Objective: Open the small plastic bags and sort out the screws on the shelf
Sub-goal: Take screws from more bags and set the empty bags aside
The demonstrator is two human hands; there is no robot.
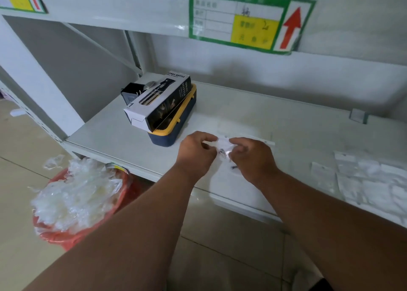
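Clear plastic bag with screws pinched between left hand and right hand, both grips closed on it above the shelf.

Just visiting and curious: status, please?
Left hand and right hand pinching one small bag, screws inside. Unopened bags wait right. Nothing blocking.

A pale shelf bears a blue-and-yellow box just left of the left hand, small dark screws beside the right hand (blurred), and flat plastic bags well to its right.
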